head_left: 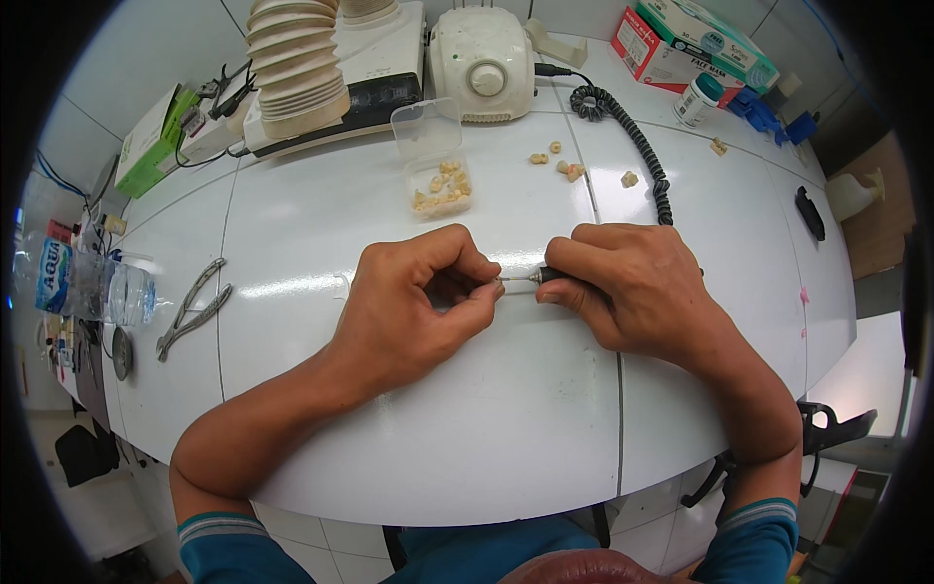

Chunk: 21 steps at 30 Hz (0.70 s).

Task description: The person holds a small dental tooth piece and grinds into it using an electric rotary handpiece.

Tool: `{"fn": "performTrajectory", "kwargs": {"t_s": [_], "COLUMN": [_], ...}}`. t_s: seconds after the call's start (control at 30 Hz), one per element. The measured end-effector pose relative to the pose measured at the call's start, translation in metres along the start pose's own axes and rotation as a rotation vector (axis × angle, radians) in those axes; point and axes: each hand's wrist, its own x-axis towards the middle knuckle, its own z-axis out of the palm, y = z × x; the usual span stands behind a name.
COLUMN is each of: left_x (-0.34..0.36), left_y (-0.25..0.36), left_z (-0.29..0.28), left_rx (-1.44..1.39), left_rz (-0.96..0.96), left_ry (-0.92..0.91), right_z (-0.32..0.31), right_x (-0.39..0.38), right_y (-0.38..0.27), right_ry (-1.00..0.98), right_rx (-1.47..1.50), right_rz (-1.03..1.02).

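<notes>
My left hand [418, 302] pinches something very small at its fingertips, mostly hidden, in the middle of the white tabletop [467, 428]. My right hand [623, 287] is closed around a black rotary handpiece [548, 274], whose thin metal tip points left and reaches my left fingertips. A coiled black cord [642, 146] runs toward my right hand from the white control box [482, 68]. Beyond my hands, an open clear plastic box [440, 195] holds several small cream tooth-like pieces, and several more pieces [569, 170] lie to its right.
Metal pliers [180, 321] and water bottles [88, 284] lie at left. A machine with a ribbed hose [297, 78] and a green box [146, 146] stand behind. At back right are mask boxes [686, 54], a small jar [693, 105] and blue plastic parts [754, 115].
</notes>
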Motion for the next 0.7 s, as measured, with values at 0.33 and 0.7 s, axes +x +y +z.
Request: {"fn": "performTrajectory", "kwargs": {"t_s": [0.33, 0.7], "left_x": [-0.0003, 0.0018], "left_y": [0.0013, -0.0004], "left_z": [-0.0002, -0.0007], "left_rx": [0.009, 0.004], "left_rz": [0.003, 0.018], "left_ry": [-0.005, -0.008], "right_z": [0.001, 0.0015], "right_x": [-0.0011, 0.0003], "right_y": [-0.0009, -0.0001], "right_ry": [-0.005, 0.006], "right_rx": [-0.013, -0.007], "right_rz": [0.008, 0.013]}}
